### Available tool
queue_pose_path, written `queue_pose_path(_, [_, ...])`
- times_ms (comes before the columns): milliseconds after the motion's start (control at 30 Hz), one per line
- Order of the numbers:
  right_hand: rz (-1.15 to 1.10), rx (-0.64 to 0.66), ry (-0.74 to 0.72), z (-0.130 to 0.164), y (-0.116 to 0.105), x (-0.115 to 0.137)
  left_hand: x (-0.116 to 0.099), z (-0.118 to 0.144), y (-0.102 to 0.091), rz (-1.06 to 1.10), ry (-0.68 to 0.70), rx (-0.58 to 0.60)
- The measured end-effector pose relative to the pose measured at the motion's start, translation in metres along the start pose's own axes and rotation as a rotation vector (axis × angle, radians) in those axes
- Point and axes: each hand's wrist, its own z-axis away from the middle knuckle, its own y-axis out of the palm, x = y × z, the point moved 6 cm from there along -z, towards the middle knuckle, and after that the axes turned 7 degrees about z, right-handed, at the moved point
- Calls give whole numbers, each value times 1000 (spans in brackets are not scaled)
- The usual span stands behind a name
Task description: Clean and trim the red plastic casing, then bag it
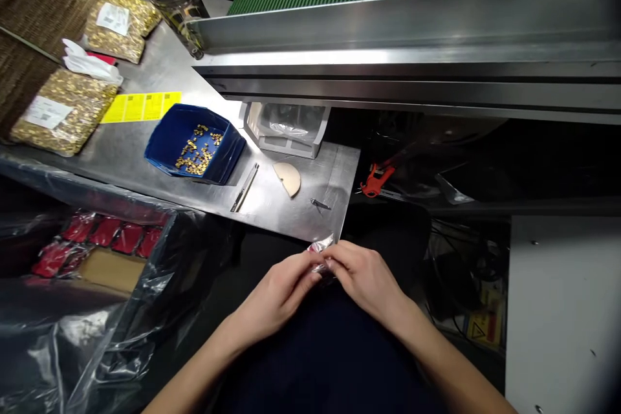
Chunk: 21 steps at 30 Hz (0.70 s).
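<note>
Just off the corner of the metal bench, both my hands hold a small clear plastic bag (322, 244) with a bit of red showing in it. My left hand (284, 284) pinches it between thumb and fingers, and my right hand (365, 278) grips it from the other side. Most of the bag is hidden by my fingers. On the bench (310, 171) nearby lie tweezers (245, 187), a pale half-round piece (288, 178) and a small metal tool (320, 204). A blue bin (228, 149) with small brass-coloured parts stands farther left.
A grey bin (291, 144) lined with plastic sits under the conveyor's metal edge (388, 32). Bags of brass parts (72, 107) and a yellow label strip (143, 107) lie at left. Below is a plastic-lined crate (160, 252) with red wrapped pieces (104, 231). An orange-handled tool (377, 179) is at right.
</note>
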Motion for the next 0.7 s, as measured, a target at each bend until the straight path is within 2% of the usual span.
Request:
queue_pose_path(100, [260,-80,3,7,-2,-4,6,5,-11,-65,-23,-49])
queue_pose_path(200, [413,-38,37,15,-1,-6,10,12,-22,-275,-49,-95])
queue_pose_path(267, [338,45,67,19,-6,-5,8,18,-29,-410,-119,-111])
queue_pose_path(333, [81,139,94,21,-15,-2,2,25,-35,-414,-183,-106])
queue_pose_path(400, [-220,188,111,21,-26,5,-10,28,-36,-266,-193,-94])
queue_pose_path(467, [-386,194,96,19,-32,13,-19,27,-35,-49,-201,-111])
queue_pose_path(533, [-392,176,31,16,-27,24,-18,20,-30,199,-248,-185])
queue_pose_path(600, [-328,129,-28,13,-12,33,-13,11,-20,453,-294,-256])
queue_pose_path(700, [-197,-79,-65,8,4,38,-9,2,-8,675,-279,-292])
